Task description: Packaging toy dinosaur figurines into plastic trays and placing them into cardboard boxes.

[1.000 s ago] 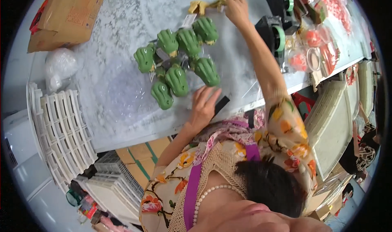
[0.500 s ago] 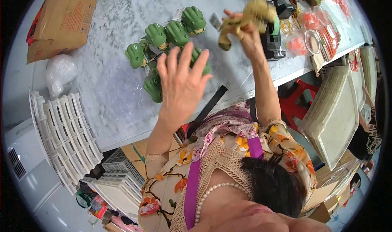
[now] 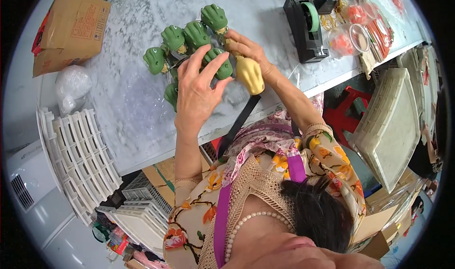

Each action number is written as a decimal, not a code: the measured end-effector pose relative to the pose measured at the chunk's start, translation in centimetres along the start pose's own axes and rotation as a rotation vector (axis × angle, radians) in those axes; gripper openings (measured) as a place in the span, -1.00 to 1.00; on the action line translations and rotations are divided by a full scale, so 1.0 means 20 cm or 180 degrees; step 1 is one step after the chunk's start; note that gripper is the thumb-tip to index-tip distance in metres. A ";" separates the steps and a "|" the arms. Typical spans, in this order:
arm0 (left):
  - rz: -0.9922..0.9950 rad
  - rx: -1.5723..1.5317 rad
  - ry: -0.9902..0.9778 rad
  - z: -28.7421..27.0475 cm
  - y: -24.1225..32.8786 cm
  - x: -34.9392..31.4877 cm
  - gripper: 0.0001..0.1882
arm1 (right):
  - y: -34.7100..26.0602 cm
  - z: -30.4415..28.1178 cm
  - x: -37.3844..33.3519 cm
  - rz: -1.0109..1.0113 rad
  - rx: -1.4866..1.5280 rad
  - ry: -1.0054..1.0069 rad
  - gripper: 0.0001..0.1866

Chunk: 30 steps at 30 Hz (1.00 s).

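Note:
My right hand (image 3: 253, 58) is closed around a yellowish-tan dinosaur toy (image 3: 250, 75), whose rounded head hangs toward the table's near edge. Its fingertips reach beside the farthest green dinosaur toy (image 3: 214, 18). My left hand (image 3: 196, 91) lies over the near side of a cluster of several green toys, fingers apart. Its thumb and index finger are beside one green toy (image 3: 221, 64); whether they press on it I cannot tell. Another green toy (image 3: 154, 60) sits at the cluster's left end, and one more (image 3: 171, 96) is partly hidden by my left hand.
A black tape dispenser (image 3: 305, 32) stands to the right, with clear cups of pinkish-red pieces (image 3: 342, 45) beyond it. On the left are a cardboard box (image 3: 71, 32), a bundle of clear plastic (image 3: 73, 85) and white slatted racks (image 3: 80, 155). A red stool (image 3: 348, 112) stands below the table.
My right hand has brought the tan toy left, from beside the tape dispenser to the green cluster. My left hand has shifted slightly nearer and left; the green toys have moved a little.

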<state>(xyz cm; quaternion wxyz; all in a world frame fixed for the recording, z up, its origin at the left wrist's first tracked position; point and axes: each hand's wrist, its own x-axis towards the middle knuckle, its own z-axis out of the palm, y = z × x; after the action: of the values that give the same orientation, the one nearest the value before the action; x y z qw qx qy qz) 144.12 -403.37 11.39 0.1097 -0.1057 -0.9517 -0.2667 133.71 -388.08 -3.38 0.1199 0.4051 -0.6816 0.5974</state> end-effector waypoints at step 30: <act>0.0028 0.0483 0.0105 -0.06 0.06 -0.02 -0.33 | 0.02 -0.02 0.09 0.0009 -0.0714 -0.1000 -0.54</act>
<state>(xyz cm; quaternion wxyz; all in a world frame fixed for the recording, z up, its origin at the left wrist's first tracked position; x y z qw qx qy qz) 145.04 -403.05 12.77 0.1343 -0.0969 -0.9667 -0.1950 132.10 -388.39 -2.49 0.0555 0.4766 -0.7548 0.4473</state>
